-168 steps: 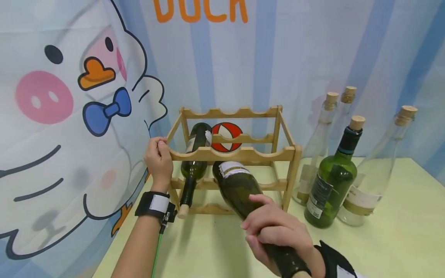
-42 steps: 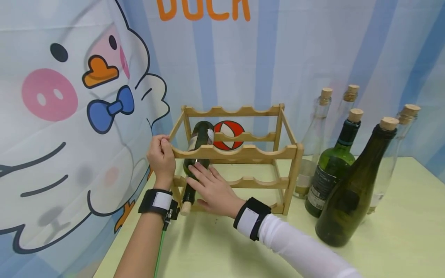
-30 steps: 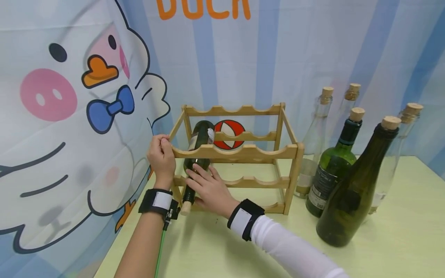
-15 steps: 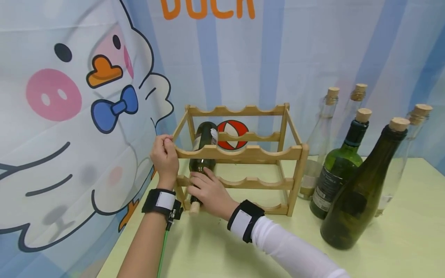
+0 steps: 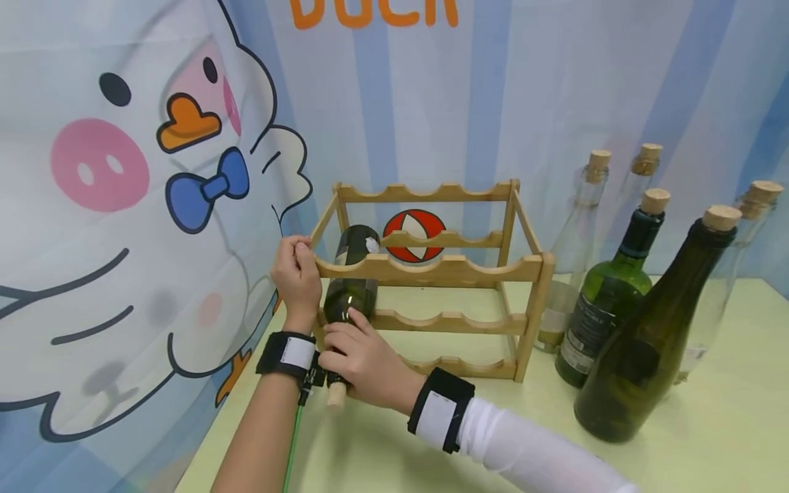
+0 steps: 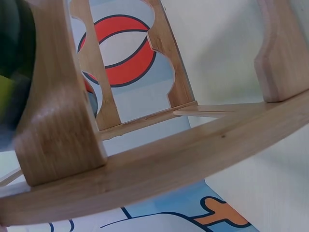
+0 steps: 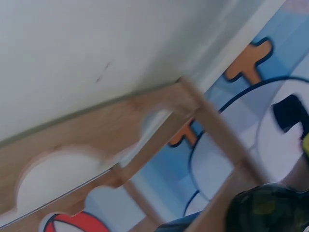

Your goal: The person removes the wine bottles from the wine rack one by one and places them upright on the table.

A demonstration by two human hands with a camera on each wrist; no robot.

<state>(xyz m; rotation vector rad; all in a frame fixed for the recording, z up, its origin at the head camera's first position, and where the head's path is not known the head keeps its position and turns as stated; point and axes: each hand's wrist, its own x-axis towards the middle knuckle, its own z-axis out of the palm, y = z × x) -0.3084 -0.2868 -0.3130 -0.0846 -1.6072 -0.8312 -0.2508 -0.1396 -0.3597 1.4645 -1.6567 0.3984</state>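
Observation:
A dark green wine bottle (image 5: 351,296) with a cork lies in the left slot of the wooden wine rack (image 5: 431,269), neck toward me and tilted down. My right hand (image 5: 372,359) grips its neck, fingers curled over it; the cork sticks out below. At the rack's upper front left corner, my left hand (image 5: 297,282) holds the frame. The left wrist view has the rack's side rail (image 6: 169,166) close up, with part of the bottle (image 6: 14,58) at the left edge. In the right wrist view the bottle (image 7: 270,208) shows dark at the bottom; neither wrist view shows fingers clearly.
Right of the rack stand corked bottles: an olive-brown one (image 5: 653,335) in front, a green one (image 5: 610,287) with a black label, and several clear ones, such as the leftmost (image 5: 576,239). A printed cloth (image 5: 425,103) hangs behind the yellow table (image 5: 709,445).
The olive-brown bottle, earlier in my right hand, now stands at the right. My right hand has gone from resting on the lying bottle to gripping its neck, and the bottle has slid toward me.

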